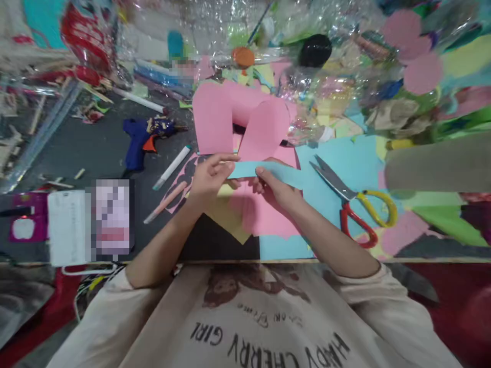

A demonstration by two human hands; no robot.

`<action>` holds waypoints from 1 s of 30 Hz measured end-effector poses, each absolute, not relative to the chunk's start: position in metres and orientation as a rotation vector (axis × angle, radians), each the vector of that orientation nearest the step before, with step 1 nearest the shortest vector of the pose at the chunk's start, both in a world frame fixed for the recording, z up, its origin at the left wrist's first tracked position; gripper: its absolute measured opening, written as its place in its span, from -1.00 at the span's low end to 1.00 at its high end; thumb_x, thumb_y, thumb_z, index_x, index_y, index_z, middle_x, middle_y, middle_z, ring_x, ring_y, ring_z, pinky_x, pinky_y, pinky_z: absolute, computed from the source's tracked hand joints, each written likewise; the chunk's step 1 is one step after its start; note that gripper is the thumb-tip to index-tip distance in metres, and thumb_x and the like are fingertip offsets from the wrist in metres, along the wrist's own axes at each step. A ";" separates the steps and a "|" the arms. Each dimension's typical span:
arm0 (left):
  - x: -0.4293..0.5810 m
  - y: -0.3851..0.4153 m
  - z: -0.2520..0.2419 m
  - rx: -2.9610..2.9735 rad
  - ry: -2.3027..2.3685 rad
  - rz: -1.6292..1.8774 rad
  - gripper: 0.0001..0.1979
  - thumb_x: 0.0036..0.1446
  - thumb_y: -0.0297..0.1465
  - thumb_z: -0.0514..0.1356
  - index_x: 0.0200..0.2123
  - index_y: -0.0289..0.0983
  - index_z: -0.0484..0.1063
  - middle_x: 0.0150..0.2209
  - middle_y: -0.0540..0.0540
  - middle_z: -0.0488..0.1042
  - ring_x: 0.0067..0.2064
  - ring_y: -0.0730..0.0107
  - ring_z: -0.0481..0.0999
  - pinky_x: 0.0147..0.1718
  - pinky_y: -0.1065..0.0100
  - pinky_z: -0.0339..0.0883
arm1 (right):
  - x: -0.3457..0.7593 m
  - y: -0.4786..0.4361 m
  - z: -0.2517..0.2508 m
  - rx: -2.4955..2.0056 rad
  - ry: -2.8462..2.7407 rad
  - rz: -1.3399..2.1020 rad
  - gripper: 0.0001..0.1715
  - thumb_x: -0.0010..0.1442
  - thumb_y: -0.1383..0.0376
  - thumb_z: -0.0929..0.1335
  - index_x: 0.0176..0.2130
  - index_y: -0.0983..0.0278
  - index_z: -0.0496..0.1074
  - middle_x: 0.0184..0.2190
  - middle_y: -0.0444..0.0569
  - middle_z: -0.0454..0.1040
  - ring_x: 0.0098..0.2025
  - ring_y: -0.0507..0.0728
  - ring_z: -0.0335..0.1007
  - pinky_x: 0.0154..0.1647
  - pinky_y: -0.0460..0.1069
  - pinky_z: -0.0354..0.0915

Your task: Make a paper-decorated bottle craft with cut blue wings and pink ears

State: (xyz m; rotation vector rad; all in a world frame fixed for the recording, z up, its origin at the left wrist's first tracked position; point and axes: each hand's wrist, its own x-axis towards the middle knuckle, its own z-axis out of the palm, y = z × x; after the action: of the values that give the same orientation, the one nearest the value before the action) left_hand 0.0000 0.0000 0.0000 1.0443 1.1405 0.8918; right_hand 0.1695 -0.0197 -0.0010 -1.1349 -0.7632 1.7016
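Stretching from left hand (212,175) past right hand (275,188), pinched in both, narrow paper strip (244,169), light blue, plain

The worktop (99,153) was dk grey w/ a pale front edge. On its L side lay a blue glue gun (136,143), a green-ended white marker (172,168), a red-tipped one (139,99) &, nr the front, a flat white item (68,225) beside a purple one (38,220). Lt-blue paper (345,158) covered much of the R-ctr, w/ clear plastic (215,30) heaped at the back.
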 end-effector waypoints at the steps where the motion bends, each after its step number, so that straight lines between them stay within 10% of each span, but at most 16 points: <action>1: 0.001 0.000 0.002 1.074 1.153 0.869 -0.54 0.06 -0.07 0.27 -0.18 -0.37 0.53 -0.50 -0.03 0.54 -0.55 0.43 0.57 -0.46 0.39 0.54 | 0.170 -0.020 -0.002 -1.136 -0.757 1.702 -0.50 -0.09 -0.08 0.53 -0.46 0.25 0.39 -0.63 -0.23 0.44 -0.63 -0.07 0.27 -0.58 -0.10 0.18; 30: 0.005 -0.002 0.002 0.897 1.111 0.865 -0.78 -0.08 -0.28 0.34 -0.48 -0.33 0.46 -0.63 -0.02 0.51 -0.62 0.47 0.48 -0.55 0.43 0.43 | 0.173 -0.017 0.002 -0.952 -0.966 1.788 -0.59 0.04 -0.02 0.49 -0.33 0.21 0.41 -0.52 -0.24 0.36 -0.50 -0.05 0.31 -0.45 -0.10 0.32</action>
State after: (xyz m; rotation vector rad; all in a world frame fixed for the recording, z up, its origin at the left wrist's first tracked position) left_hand 0.0047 -0.0022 0.0022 0.8966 1.1105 0.8650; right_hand 0.1734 -0.0170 0.0016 -0.9524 -0.9661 1.7880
